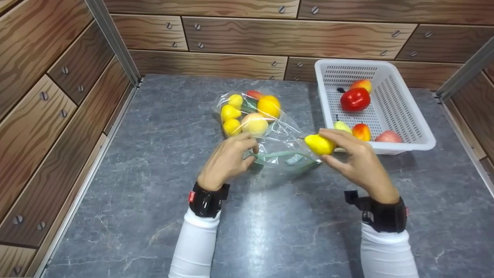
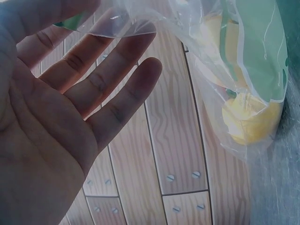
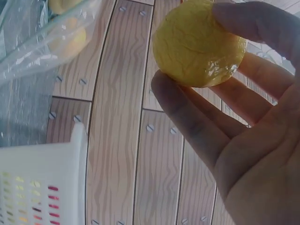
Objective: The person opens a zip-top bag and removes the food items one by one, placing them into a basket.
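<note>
My right hand (image 1: 357, 164) pinches a yellow pear (image 1: 319, 144) between thumb and fingers, its stem pointing left, near the right end of a clear plastic bag's mouth. With thumb and forefinger my left hand (image 1: 228, 157) pinches the rim of the clear zip bag (image 1: 276, 146); its other fingers extend loosely in the left wrist view. The bag's green-edged opening faces me. Inside it lie several yellow fruits (image 1: 230, 112), an orange (image 1: 269, 107), a pale peach (image 1: 254, 124), and partly hidden red and dark green items. The right wrist view shows the pear's rounded end (image 3: 197, 44).
A white perforated basket (image 1: 415, 112) stands at the back right. It contains a red bell pepper (image 1: 355, 99), a green pear (image 1: 342, 126), red-yellow fruits (image 1: 361, 132) and a pinkish fruit (image 1: 389, 136). Wood-patterned panels (image 1: 239, 36) enclose the grey marbled tabletop (image 1: 154, 173).
</note>
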Tool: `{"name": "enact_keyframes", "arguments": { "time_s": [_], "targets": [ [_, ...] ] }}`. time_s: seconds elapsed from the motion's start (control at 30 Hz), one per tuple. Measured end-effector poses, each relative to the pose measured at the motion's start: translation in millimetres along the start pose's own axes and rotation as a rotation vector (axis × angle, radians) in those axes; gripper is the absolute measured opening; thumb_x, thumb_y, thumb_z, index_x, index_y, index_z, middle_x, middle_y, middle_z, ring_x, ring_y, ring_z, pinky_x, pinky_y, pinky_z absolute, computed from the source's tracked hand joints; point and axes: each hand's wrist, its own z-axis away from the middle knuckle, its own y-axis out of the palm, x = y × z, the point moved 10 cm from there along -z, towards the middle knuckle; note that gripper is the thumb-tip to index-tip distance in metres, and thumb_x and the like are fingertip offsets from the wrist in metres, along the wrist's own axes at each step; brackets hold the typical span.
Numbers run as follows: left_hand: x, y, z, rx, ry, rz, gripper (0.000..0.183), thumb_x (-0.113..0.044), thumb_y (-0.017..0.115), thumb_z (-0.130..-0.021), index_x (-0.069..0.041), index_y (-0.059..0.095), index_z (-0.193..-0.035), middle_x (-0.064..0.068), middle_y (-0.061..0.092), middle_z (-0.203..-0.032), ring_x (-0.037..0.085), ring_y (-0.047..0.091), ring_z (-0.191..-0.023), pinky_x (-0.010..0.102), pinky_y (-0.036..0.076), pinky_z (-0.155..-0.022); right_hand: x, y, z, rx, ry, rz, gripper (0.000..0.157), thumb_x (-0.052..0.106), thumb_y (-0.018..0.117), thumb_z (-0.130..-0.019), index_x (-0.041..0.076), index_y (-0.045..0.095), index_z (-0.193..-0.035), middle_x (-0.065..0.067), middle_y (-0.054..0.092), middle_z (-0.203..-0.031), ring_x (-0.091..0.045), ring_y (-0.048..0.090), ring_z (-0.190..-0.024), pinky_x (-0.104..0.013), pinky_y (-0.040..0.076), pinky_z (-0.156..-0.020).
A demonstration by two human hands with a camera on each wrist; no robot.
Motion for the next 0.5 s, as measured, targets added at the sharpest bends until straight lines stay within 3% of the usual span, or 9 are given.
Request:
{"name": "enact_keyframes", "arguments": {
  "time_s": [0.27,0.5],
  "targets": [
    [0.3,0.1,-0.3,0.004,-0.004,-0.005,0.017,-0.004,0.083,-0.082,-0.011,0.072,-0.093,0.0,0.066,-0.1,0.019,0.065,-0.092,0.032,0.057,-0.084,-3.4,-19.1,-5.5,-0.132,-0.025,0.044,0.06,-0.011,0.082,-0.078,-0.001,0.065,-0.134,-0.018,0.067,-0.134,-0.037,0.063,-0.118,-0.013,0.037,-0.111],
    [-0.3,0.8,-0.6,0.009,-0.004,0.002,0.016,-0.004,0.083,-0.083,-0.011,0.072,-0.093,0.0,0.066,-0.1,0.02,0.064,-0.092,0.033,0.057,-0.084,-31.1,-29.1,-14.4,-0.176,0.04,0.045,0.056,-0.011,0.079,-0.081,-0.005,0.063,-0.134,-0.022,0.065,-0.134,-0.034,0.065,-0.11,-0.006,0.045,-0.095]
  ]
}}
